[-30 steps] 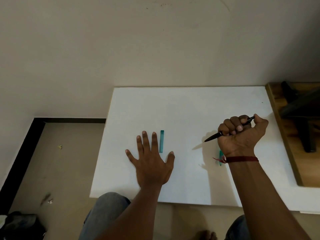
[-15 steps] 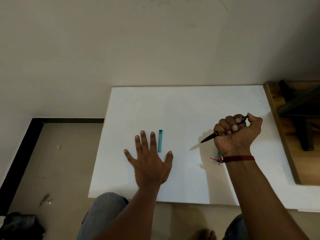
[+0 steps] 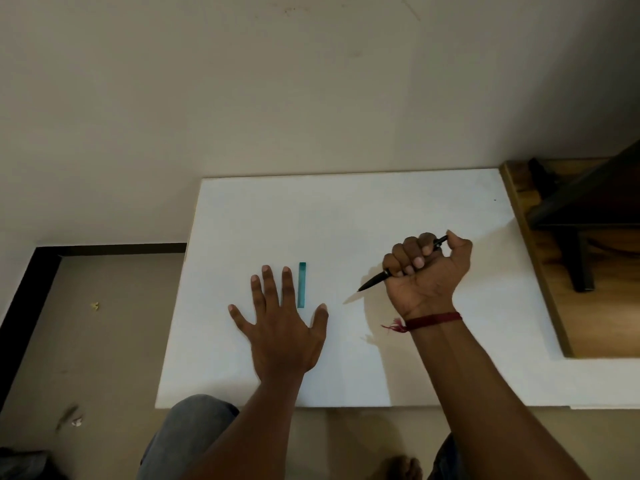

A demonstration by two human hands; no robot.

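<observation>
- Head view: we look down on a white bench (image 3: 381,209) that fills the middle and right of the frame, its far edge against a pale wall (image 3: 242,98).
- Our left hand (image 3: 280,327) lies palm down on the bench just left of centre, its fingers straight and spread and the thumb out to the right. It holds nothing.
- A teal strip (image 3: 302,285) lies flat on the bench, running up and down in the frame. It sits just right of our left index finger, above the gap between that finger and the thumb; we cannot tell whether finger and strip touch.
- Our right hand (image 3: 427,271) is right of centre, curled into a fist around a black pen (image 3: 375,280).
- The pen's tip points to the lower left, toward the teal strip but well apart from it, and its back end sticks out of the fist at the upper right.
- The tip's shadow falls on the bench a little apart from the tip.
- A red thread (image 3: 433,320) is tied round our right wrist.
- At the right edge of the frame a wooden surface (image 3: 606,323) carries a dark frame (image 3: 581,216).
- At the left lies beige floor (image 3: 104,341) with a black skirting (image 3: 20,306) and a small yellow scrap (image 3: 95,305).
- Our grey-clad knee (image 3: 187,434) shows at the bottom.
</observation>
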